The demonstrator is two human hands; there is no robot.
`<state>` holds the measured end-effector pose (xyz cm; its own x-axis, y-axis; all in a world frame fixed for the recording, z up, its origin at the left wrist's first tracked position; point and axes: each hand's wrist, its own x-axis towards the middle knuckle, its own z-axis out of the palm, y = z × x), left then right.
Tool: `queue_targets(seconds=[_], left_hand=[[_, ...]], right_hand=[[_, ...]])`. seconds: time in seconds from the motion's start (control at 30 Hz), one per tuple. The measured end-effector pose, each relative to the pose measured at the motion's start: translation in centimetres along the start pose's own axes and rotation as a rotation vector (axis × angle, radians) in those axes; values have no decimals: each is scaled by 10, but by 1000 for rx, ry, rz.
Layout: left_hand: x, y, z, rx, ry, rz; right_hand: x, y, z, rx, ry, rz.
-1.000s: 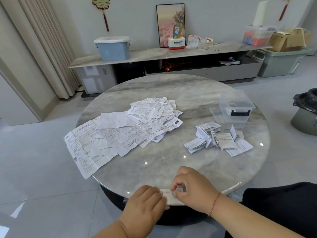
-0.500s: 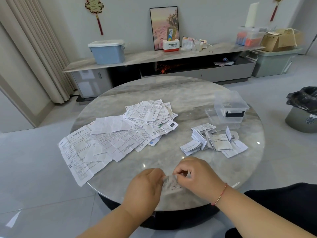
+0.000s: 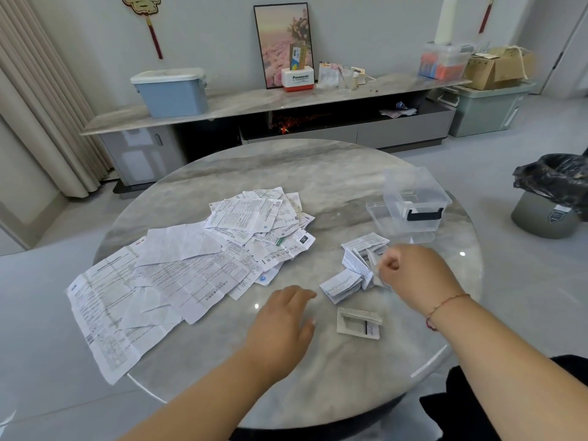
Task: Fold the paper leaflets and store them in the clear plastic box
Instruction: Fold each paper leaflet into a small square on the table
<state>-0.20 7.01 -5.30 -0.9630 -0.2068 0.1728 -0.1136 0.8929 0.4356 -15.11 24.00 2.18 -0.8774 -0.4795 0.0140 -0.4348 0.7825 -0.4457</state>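
Nearest the camera, both forearms extend over the round marble table [image 3: 318, 173]. A dark garment [image 3: 509, 402] shows at the lower right edge.

The left hand [image 3: 283, 326] is above the tabletop, palm down, fingers extended and loosely spread. It holds nothing. Whether it touches the surface cannot be told.

Just right of the left hand, one folded leaflet [image 3: 359, 323] lies flat on the table, apart from both hands.

The right hand [image 3: 413, 275] is further out, with a red string bracelet [image 3: 445, 308] on the wrist. Its fingers are curled in loosely over the small pile [image 3: 356, 265] of folded leaflets. Whether the fingertips pinch a leaflet cannot be told; the contact area is blurred.

The folded pile lies on the right half of the table, between the right hand and the box [image 3: 416, 198]. The box is clear plastic with a black latch on its near face. It stands on the far right part of the table with its clear lid [image 3: 378, 214] lying partly beneath or beside it; which cannot be told.

On the left half of the table, the unfolded leaflets [image 3: 191, 265] lie spread in an overlapping heap, some overhanging the near left edge.

Beyond the table, a low cabinet [image 3: 254, 122] stands against the wall. It carries a blue bin [image 3: 171, 90] and a framed picture [image 3: 283, 43]. A trash can [image 3: 550, 198] lined with a black bag stands on the floor at right.
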Motion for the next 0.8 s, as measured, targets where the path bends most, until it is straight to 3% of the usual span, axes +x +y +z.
queue_targets(seconds=[0.1, 0.2, 0.33, 0.43, 0.6, 0.7, 0.8], left_hand=[[24, 10, 11, -16, -26, 47], [38, 16, 23, 64, -86, 88], [44, 13, 34, 193, -67, 155], [49, 11, 39, 188, -65, 142], [53, 11, 37, 66, -119, 142], [51, 4, 30, 1, -55, 154], [59, -15, 16, -10, 196, 57]], right_hand=[[42, 3, -13, -88, 88, -2], [91, 0, -10, -278, -81, -86], [144, -24, 6, -639, -445, -172], [155, -34, 17, -881, -561, -288], [163, -30, 33, -975, -582, -296], [163, -28, 34, -1016, -561, -314], [163, -24, 32, -974, -546, -333]])
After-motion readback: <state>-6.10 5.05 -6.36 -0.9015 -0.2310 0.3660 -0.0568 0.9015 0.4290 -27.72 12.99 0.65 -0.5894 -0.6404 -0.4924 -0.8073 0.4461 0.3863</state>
